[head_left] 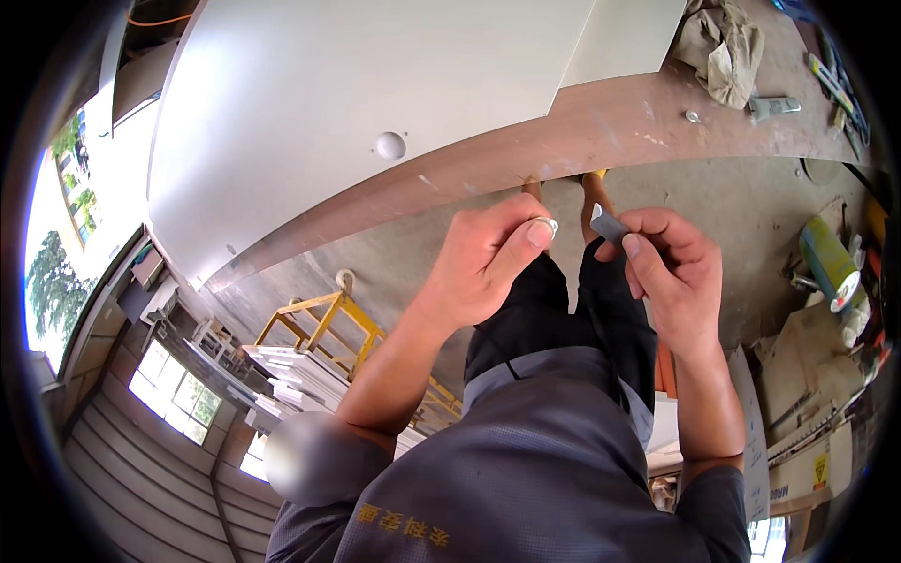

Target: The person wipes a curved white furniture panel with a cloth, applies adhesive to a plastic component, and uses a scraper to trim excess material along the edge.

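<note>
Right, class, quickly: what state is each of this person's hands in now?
Left hand: closed, pinching a small whitish piece.
Right hand: closed, holding a small grey piece.

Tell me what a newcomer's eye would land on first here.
Probably the large white panel filling the upper part of the view, lying on a brownish table. Next come the bare hands in the centre: the left hand pinches a small pale piece, the right hand a short grey piece. A yellow metal frame stands out at lower left.
</note>
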`<state>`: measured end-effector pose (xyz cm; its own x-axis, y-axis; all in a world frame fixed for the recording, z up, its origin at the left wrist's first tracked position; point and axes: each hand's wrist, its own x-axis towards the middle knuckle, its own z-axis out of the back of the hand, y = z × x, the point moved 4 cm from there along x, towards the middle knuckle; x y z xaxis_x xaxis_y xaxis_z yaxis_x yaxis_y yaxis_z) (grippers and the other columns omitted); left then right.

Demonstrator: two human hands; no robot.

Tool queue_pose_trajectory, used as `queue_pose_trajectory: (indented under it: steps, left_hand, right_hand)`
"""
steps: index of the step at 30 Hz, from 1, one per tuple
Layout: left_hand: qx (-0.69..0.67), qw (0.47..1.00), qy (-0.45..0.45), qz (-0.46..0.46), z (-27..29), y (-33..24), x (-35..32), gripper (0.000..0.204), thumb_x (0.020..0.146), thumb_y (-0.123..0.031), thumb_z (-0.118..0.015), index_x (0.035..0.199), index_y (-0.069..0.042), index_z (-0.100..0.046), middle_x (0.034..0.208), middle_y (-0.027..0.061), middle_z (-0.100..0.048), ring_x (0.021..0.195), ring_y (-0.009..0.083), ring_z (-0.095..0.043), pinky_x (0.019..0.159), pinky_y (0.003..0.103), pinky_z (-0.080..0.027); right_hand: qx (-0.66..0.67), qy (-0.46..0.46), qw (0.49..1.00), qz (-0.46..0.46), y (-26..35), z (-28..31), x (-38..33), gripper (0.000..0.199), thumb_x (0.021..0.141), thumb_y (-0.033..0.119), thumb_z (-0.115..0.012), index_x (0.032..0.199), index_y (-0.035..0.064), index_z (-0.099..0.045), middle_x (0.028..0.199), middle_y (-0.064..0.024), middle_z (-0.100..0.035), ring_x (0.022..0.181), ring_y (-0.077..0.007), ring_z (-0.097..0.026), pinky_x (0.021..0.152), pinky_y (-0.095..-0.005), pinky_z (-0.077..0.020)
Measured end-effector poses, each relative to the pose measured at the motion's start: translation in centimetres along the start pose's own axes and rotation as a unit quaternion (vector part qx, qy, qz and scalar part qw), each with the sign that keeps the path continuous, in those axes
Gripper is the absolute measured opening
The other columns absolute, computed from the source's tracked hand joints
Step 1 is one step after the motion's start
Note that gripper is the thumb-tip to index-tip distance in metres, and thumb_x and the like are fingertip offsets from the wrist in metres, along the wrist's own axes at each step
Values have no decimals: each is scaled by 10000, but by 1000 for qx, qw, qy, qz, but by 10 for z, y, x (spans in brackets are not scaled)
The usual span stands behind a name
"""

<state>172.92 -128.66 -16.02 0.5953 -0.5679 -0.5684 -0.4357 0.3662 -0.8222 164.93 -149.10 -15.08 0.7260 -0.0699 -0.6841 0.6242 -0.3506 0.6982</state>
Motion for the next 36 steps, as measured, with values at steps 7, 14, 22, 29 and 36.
queue_pose_trajectory:
  steps: [7,14,22,29,36]
  left_hand:
    - [-31,999,-11,21,-2,0,0,392,1105,-362,-535,972,-2,-611,726,37,-554,657,118,-472,623,277,-428]
    - [-10,1000,-12,-3,-5,0,-1,406,1115,-376,-514,966,-8,-598,707,12,-522,617,87,-450,550,257,-367]
    - [42,997,-29,-56,-3,-4,-1,429,1104,-374,-545,886,-8,-603,634,4,-486,549,77,-430,497,261,-327]
    - [48,998,-17,-28,0,-4,-4,343,1060,-332,-635,912,-24,-603,619,65,-480,533,194,-437,520,316,-390]
    - [67,994,-32,-74,0,-6,-4,408,1084,-344,-596,850,-9,-604,585,2,-499,499,74,-451,463,260,-331]
  right_hand:
    - [-44,6,999,-15,5,-5,1,167,1016,20,-613,1143,-24,-711,917,-38,-757,721,-23,-558,642,-193,-441]
    - [-81,15,996,20,12,-12,3,166,1002,20,-633,1120,-36,-736,916,-49,-761,837,-66,-652,757,-228,-512]
    - [-172,-4,978,117,17,-13,9,172,943,-18,-677,1090,-35,-764,905,-85,-755,782,-102,-673,716,-246,-522]
    - [-203,2,971,125,26,-15,8,181,927,-36,-676,1080,-27,-772,891,-90,-740,715,-97,-636,654,-244,-497]
    - [-212,5,967,137,27,-16,7,186,916,-46,-683,1077,-26,-772,874,-85,-734,690,-87,-620,631,-234,-484]
